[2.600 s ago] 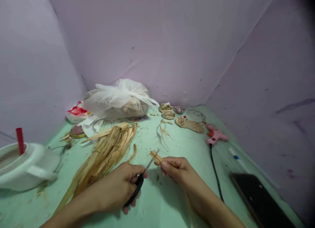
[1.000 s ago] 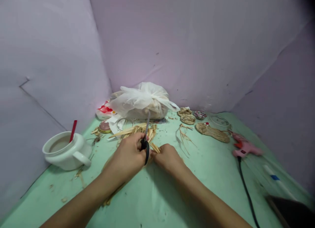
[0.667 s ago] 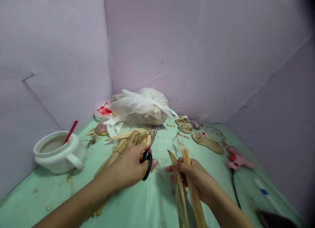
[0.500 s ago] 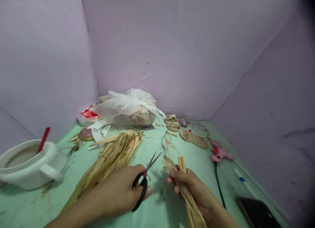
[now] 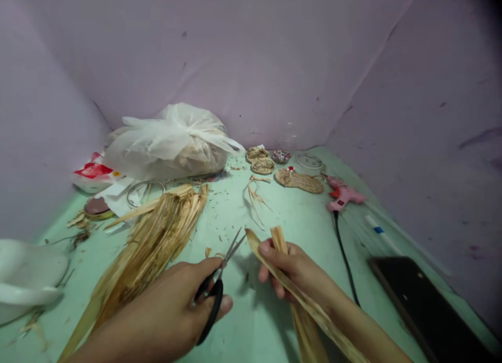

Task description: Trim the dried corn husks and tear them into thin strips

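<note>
My left hand grips small black-handled scissors, blades slightly apart and pointing up-right toward the strips. My right hand is closed round two long dried straw-coloured leaf strips, whose upper ends stick out above my fingers while the rest runs down along my forearm. The scissor tips sit just left of the strips' upper ends. A small cut piece lies on the green table near the blades.
A pile of dried leaf strips lies left. A tied white plastic bag stands behind it, with metal rings nearby. Woven straw pieces, a pink glue gun with cord, a black phone and a white pot are around.
My right hand took two leaf strips from the pile and brought them in front of me. The scissors in my left hand came over beside the strips' ends. The view swung back right.
</note>
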Motion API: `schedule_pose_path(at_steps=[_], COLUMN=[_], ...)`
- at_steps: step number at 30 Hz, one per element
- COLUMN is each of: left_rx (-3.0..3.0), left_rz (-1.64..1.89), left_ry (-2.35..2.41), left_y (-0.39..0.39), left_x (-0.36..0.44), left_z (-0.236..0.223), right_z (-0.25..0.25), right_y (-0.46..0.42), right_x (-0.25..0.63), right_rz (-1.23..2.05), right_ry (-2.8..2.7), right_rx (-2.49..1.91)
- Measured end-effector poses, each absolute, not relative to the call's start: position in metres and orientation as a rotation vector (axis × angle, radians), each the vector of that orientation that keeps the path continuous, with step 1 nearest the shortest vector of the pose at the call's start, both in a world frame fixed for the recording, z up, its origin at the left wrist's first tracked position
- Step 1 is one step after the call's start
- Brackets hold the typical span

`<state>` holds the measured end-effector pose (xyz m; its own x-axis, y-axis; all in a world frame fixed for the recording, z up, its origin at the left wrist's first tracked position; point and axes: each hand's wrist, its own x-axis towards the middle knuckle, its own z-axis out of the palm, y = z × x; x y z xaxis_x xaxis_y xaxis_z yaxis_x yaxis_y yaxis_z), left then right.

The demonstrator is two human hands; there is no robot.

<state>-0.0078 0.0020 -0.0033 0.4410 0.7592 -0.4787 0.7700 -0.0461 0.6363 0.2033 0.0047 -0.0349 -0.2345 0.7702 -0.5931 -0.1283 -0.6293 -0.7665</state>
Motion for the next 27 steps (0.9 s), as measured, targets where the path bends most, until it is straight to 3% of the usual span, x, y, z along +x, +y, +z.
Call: schedule_pose_path(at_steps=[13, 27], left_rx=[1.872, 1.633], left_rz=[0.173, 0.231], left_ry=[1.170, 1.229], left_y=[-0.001, 0.007], left_x=[0.001, -0.005], left_z=[0.010, 0.011], right_z=[-0.036, -0.025], right_y=[-0.005, -0.007], right_x=[0.195, 0.196], right_rz=[1.935, 1.711], right_ry=[-1.029, -1.150], right_rx=[-1.328, -1.305])
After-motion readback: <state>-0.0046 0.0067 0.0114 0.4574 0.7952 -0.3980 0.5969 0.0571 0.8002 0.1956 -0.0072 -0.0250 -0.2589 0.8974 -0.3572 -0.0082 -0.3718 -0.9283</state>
